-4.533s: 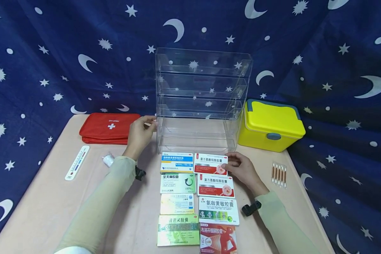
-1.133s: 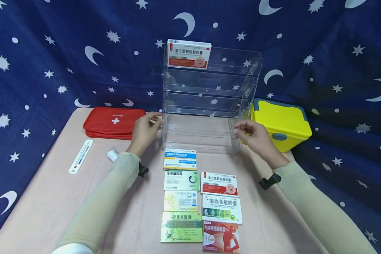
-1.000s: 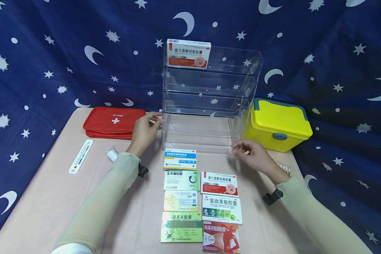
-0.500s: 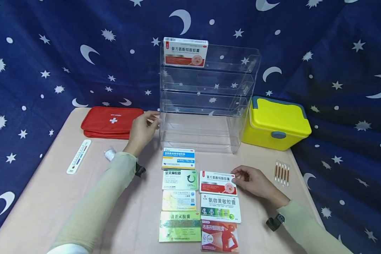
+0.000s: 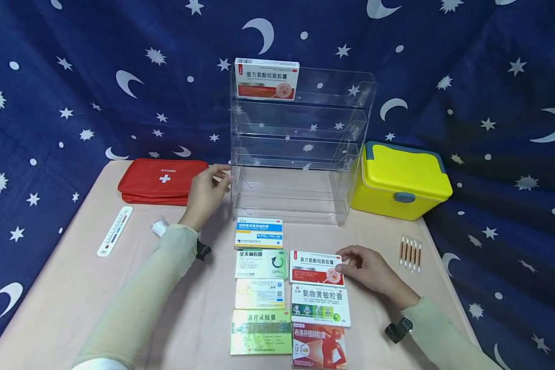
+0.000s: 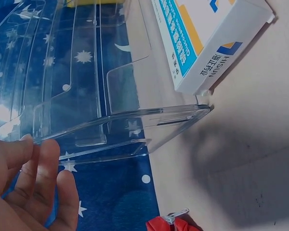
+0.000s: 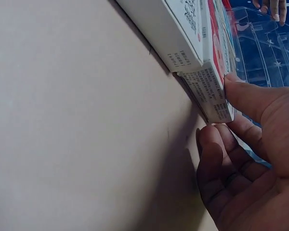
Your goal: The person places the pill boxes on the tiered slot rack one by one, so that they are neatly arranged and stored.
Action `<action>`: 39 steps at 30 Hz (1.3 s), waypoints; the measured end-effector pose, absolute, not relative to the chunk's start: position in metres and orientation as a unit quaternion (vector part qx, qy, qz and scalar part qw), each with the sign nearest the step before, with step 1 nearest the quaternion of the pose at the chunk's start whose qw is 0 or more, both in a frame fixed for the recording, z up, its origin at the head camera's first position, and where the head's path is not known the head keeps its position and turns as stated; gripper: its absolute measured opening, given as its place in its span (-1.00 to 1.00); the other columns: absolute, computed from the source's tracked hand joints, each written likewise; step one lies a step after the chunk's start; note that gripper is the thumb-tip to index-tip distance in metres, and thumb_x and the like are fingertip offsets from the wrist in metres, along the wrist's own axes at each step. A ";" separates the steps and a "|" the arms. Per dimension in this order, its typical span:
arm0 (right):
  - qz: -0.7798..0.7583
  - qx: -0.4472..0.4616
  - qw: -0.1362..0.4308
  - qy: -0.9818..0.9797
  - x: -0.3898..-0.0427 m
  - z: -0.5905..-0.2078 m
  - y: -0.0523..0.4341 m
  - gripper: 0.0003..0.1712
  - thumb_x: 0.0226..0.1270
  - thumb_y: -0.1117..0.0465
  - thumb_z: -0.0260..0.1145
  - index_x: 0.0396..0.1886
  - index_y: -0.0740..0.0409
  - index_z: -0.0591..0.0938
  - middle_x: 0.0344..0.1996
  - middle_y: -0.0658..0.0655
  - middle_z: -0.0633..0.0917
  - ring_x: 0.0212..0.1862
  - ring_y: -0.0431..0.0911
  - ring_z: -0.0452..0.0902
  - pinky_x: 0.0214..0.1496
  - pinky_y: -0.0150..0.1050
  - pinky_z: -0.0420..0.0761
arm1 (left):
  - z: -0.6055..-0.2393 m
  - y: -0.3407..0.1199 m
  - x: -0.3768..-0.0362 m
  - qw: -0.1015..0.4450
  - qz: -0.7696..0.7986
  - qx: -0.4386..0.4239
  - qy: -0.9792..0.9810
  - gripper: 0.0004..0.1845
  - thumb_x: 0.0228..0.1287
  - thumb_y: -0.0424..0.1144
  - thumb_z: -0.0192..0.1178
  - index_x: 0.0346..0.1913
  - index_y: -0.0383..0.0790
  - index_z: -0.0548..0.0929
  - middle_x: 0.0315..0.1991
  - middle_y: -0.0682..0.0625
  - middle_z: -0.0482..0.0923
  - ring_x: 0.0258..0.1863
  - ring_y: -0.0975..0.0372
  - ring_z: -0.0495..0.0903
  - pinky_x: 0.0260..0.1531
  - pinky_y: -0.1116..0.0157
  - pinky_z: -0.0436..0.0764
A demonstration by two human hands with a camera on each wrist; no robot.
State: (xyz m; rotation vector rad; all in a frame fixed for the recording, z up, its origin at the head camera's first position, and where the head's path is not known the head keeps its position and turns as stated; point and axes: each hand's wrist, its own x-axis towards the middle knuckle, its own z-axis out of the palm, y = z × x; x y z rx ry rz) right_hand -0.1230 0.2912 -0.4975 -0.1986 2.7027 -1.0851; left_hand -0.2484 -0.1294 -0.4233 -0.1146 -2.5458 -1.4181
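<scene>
A clear acrylic tiered shelf (image 5: 300, 149) stands at the back of the table. One red-and-white medicine box (image 5: 266, 78) stands upright at the left of its top tier. My left hand (image 5: 208, 187) touches the shelf's left wall with fairly straight fingers (image 6: 29, 192), beside the shelf edge (image 6: 111, 120). A second red-and-white medicine box (image 5: 315, 267) lies on the table. My right hand (image 5: 358, 264) pinches its right end, with the thumb on the top edge and the fingers (image 7: 216, 144) curled below the box (image 7: 209, 91).
Several other medicine boxes lie in two columns, a blue-and-white one (image 5: 259, 232) nearest the shelf. A yellow case (image 5: 400, 180) sits right of the shelf and a red first-aid pouch (image 5: 159, 180) left. A thermometer (image 5: 114, 231), a gauze roll (image 5: 159, 227) and swabs (image 5: 410, 253) lie on the table (image 5: 65, 298).
One red-and-white box went from the table to the top tier. In the last second my right hand came down from the shelf to the second red-and-white box. The left hand stayed put.
</scene>
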 end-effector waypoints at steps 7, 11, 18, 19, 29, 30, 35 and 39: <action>-0.377 -0.065 0.096 0.919 -0.126 -0.501 0.293 -0.57 0.25 0.10 0.55 0.05 0.13 0.65 -0.35 -0.01 0.63 -0.30 -0.06 0.51 -0.30 -0.27 0.49 | -0.425 -0.129 -0.248 0.118 -0.491 -0.046 -0.862 -0.68 0.45 -0.28 0.28 0.20 -0.20 0.65 -0.18 -0.08 0.67 -0.39 0.08 0.73 -0.50 0.28 0.58; -0.369 -0.052 0.077 0.925 -0.131 -0.502 0.293 -0.55 0.28 0.07 0.53 0.08 0.14 0.64 -0.29 0.00 0.64 -0.28 -0.07 0.51 -0.28 -0.26 0.51 | -0.426 -0.130 -0.249 0.124 -0.495 -0.052 -0.859 -0.69 0.43 -0.32 0.28 0.18 -0.24 0.65 -0.20 -0.09 0.67 -0.38 0.01 0.74 -0.53 0.28 0.57; -0.359 -0.025 0.077 0.930 -0.135 -0.502 0.292 -0.44 0.28 0.01 0.52 0.18 0.17 0.63 -0.19 0.04 0.66 -0.25 -0.06 0.50 -0.23 -0.22 0.51 | -0.428 -0.129 -0.250 0.119 -0.495 -0.051 -0.859 -0.69 0.44 -0.30 0.29 0.18 -0.21 0.66 -0.20 -0.08 0.67 -0.41 0.11 0.72 -0.51 0.30 0.58; -0.356 -0.027 0.078 0.931 -0.135 -0.502 0.292 -0.42 0.28 -0.01 0.52 0.19 0.18 0.63 -0.20 0.04 0.66 -0.25 -0.06 0.50 -0.23 -0.21 0.51 | -0.428 -0.129 -0.250 0.119 -0.495 -0.050 -0.859 -0.69 0.44 -0.30 0.29 0.18 -0.21 0.66 -0.20 -0.07 0.67 -0.41 0.13 0.72 -0.51 0.30 0.58; -0.414 -0.035 0.052 0.908 -0.130 -0.502 0.291 -0.46 0.22 0.10 0.57 0.14 0.13 0.59 -0.28 0.02 0.69 -0.23 -0.08 0.60 -0.17 -0.29 0.56 | -0.427 -0.129 -0.250 0.119 -0.494 -0.049 -0.860 -0.69 0.44 -0.31 0.28 0.19 -0.22 0.65 -0.20 -0.08 0.66 -0.38 0.07 0.73 -0.53 0.30 0.56; -0.421 -0.034 0.045 0.905 -0.129 -0.502 0.291 -0.47 0.22 0.12 0.57 0.13 0.12 0.59 -0.28 0.03 0.70 -0.23 -0.08 0.61 -0.16 -0.30 0.56 | -0.426 -0.129 -0.250 0.119 -0.494 -0.050 -0.860 -0.69 0.44 -0.31 0.28 0.19 -0.22 0.65 -0.20 -0.08 0.66 -0.39 0.08 0.72 -0.54 0.30 0.56; -0.444 -0.025 0.018 0.896 -0.127 -0.503 0.291 -0.48 0.20 0.12 0.59 0.11 0.06 0.59 -0.26 0.04 0.72 -0.21 -0.07 0.65 -0.14 -0.31 0.55 | -0.424 -0.129 -0.249 0.118 -0.495 -0.051 -0.859 -0.68 0.44 -0.30 0.28 0.19 -0.23 0.64 -0.20 -0.09 0.66 -0.40 0.12 0.72 -0.54 0.31 0.56; -0.464 -0.043 -0.007 0.885 -0.125 -0.499 0.288 -0.49 0.19 0.23 0.59 0.10 0.10 0.60 -0.16 0.08 0.70 -0.18 -0.03 0.66 -0.25 -0.33 0.61 | -0.425 -0.130 -0.249 0.119 -0.496 -0.050 -0.859 -0.69 0.44 -0.30 0.28 0.19 -0.24 0.64 -0.20 -0.09 0.66 -0.40 0.09 0.73 -0.54 0.31 0.56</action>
